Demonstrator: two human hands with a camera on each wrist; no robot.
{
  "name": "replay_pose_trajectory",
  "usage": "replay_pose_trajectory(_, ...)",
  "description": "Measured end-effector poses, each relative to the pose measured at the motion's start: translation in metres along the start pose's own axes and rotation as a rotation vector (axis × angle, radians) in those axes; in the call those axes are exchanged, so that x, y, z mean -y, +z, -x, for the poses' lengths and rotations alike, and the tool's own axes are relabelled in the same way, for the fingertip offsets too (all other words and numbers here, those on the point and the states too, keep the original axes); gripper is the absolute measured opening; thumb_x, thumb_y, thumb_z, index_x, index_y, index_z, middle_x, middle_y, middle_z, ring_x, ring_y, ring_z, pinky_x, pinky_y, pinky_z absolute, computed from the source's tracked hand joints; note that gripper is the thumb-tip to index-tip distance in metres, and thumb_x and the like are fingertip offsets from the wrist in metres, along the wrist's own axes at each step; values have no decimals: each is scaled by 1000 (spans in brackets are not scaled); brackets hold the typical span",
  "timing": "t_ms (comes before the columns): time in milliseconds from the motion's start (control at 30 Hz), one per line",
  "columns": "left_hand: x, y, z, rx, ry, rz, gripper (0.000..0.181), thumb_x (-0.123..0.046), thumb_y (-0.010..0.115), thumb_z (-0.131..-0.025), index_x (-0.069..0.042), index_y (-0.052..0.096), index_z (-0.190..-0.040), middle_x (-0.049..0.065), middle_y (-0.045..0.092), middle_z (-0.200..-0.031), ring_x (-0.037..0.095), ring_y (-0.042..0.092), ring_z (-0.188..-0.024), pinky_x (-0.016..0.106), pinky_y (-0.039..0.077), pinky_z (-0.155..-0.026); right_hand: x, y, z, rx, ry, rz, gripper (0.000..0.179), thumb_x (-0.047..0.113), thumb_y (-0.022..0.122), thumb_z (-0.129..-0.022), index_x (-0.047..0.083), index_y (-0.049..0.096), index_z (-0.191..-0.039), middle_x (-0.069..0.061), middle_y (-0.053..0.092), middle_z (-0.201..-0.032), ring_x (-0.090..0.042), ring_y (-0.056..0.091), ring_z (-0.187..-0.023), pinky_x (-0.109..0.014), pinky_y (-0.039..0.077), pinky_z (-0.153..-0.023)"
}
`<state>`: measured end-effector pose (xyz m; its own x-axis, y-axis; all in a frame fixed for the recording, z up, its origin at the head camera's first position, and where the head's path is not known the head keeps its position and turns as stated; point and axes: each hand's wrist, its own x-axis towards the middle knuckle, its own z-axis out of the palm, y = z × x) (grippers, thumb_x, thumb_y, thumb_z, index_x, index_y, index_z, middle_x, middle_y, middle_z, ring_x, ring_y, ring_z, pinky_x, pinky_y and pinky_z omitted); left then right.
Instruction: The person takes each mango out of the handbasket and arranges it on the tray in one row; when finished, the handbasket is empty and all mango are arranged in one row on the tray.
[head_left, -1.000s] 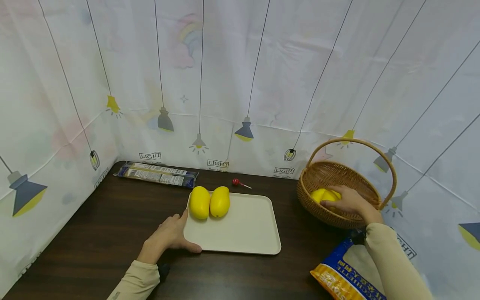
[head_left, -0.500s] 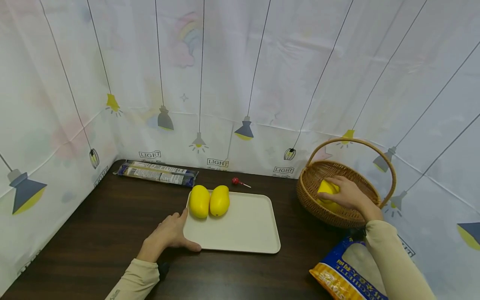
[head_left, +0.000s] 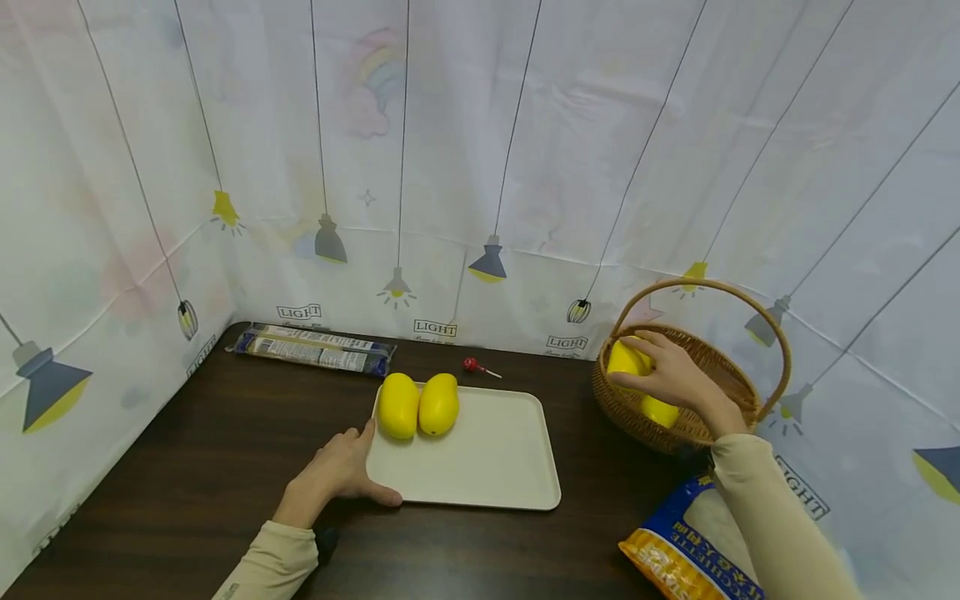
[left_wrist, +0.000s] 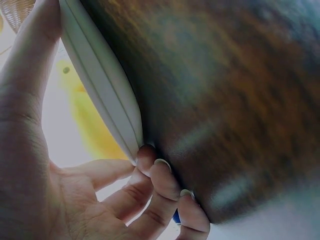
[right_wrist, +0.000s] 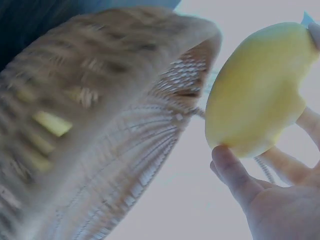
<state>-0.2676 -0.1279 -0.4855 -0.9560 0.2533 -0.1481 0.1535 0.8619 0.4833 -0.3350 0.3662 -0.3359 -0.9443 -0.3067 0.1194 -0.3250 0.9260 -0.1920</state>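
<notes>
In the head view my right hand holds a yellow mango at the left rim of a wicker basket. The right wrist view shows this mango between thumb and fingers, outside the basket's wall. Another yellow fruit lies in the basket, partly hidden by the hand. Two mangoes lie side by side at the left end of a cream tray. Around the tray's near left corner rests my left hand, thumb along the front edge, fingertips touching the left side.
A pasta bag lies in front of the basket, partly under the right forearm. Behind the tray are a red lollipop and a long packet. A printed curtain closes off the back of the dark table.
My right hand has lifted the mango from inside the basket and moved left to its rim, uncovering the fruit below. My left hand and the tray have not moved.
</notes>
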Motion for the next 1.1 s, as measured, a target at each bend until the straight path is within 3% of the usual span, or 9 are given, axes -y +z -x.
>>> replay_pose_trajectory(300,1,1,1,-2,2,5,137,-69,88,-57,-1,25,-158,31,50,-142,46,52,-126,64,44,-102,30,2,-12,-10,-55,-48,76,49,70,-90,9,46,-150,-26,30,-160,-55,33,-140,-70,38,-106)
replay_pose_trajectory(600,2,2,2,-14,5,5,137,-69,88,-57,-4,23,-159,30,52,-139,45,54,-122,64,45,-99,50,20,-25,-3,-91,-89,75,49,71,-90,12,46,-150,-21,33,-159,-49,43,-136,-60,49,-101)
replay_pose_trajectory(1100,0,0,3,-12,8,16,137,-68,87,-58,-3,23,-159,31,49,-143,47,51,-127,64,43,-103,78,55,-48,40,-124,-159,74,46,73,-88,12,49,-149,-21,35,-159,-47,37,-142,-62,42,-108)
